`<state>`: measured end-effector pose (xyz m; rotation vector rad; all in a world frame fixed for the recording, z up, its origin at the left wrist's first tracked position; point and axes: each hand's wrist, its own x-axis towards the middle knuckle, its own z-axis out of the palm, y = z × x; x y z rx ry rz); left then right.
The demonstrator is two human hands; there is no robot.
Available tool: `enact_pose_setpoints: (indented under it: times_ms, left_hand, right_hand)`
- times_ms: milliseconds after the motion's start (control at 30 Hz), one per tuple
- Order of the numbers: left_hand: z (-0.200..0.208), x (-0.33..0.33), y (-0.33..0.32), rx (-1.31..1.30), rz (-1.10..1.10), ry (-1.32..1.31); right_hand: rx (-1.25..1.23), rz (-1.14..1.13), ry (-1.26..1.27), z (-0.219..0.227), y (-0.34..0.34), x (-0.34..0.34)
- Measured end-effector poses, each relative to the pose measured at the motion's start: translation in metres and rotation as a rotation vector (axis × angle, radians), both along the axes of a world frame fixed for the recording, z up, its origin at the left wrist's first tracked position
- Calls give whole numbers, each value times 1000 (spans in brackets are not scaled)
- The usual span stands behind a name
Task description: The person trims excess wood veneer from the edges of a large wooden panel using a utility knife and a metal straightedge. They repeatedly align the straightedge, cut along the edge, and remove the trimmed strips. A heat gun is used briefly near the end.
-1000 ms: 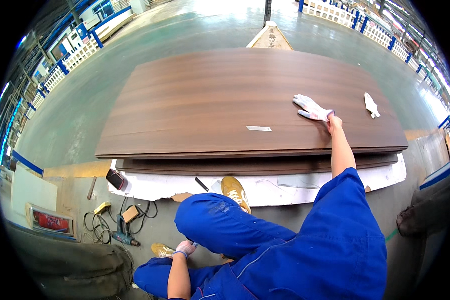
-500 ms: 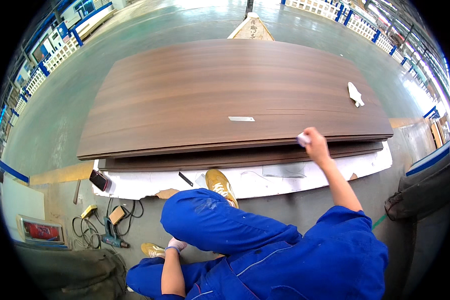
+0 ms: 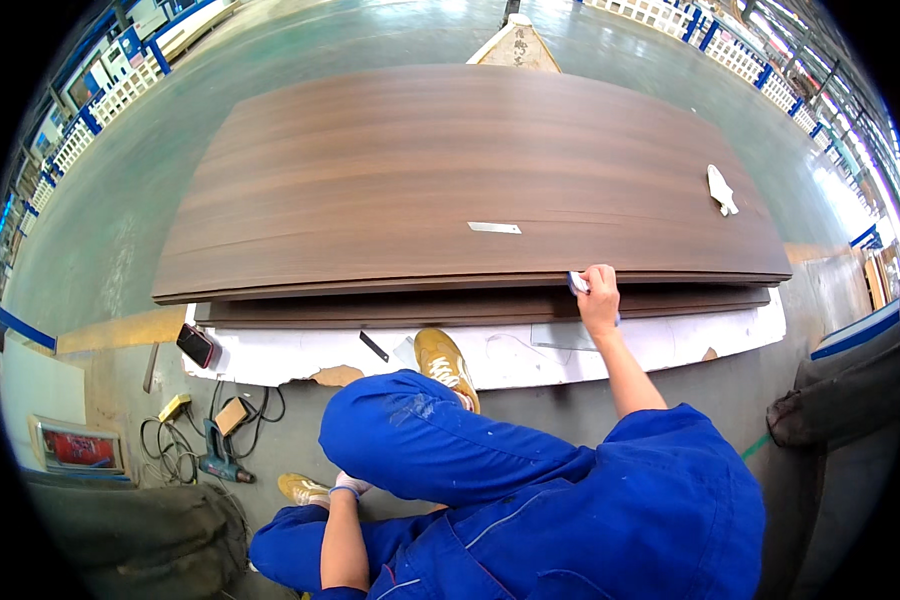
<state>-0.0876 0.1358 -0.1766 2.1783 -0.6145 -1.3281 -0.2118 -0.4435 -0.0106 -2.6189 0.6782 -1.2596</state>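
My right hand grips a small white block with a blue edge at the near edge of a large brown wood-grain panel. That panel tops a stack of boards. My left hand, in a pale glove, is low beside my bent leg near a tan shoe. The leg hides its fingers in part, so I cannot make out whether they hold anything. On the panel lie a flat silvery strip and a crumpled white piece, which may be a glove or cloth.
White sheeting lies under the stack, with a dark box-like item and a short black strip on it. A heat gun and coiled cables are at floor left. Beyond the panel stands a pallet truck.
My right hand has moved left along the panel's near edge with the white block. My left hand stays by the shoe. The view has shifted slightly.
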Motion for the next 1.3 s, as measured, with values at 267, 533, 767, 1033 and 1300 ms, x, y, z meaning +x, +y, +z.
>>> enact_pose_setpoints:
  times_ms: [267,533,767,1033,1300]
  left_hand:
    - [6,3,-5,26,-32,-43]
    - [13,2,-10,45,-76,-85]
    - [27,1,-10,79,-88,-112]
    - [15,-3,-29,139,-117,-152]
    - [-115,8,53,287,-165,-328]
  right_hand:
    - [-68,-63,-83,-10,55,42]
    - [137,605,245,-25,109,49]
    - [-12,229,215,25,28,37]
    - [-125,292,344,41,19,46]
    - [-88,363,297,42,85,121]
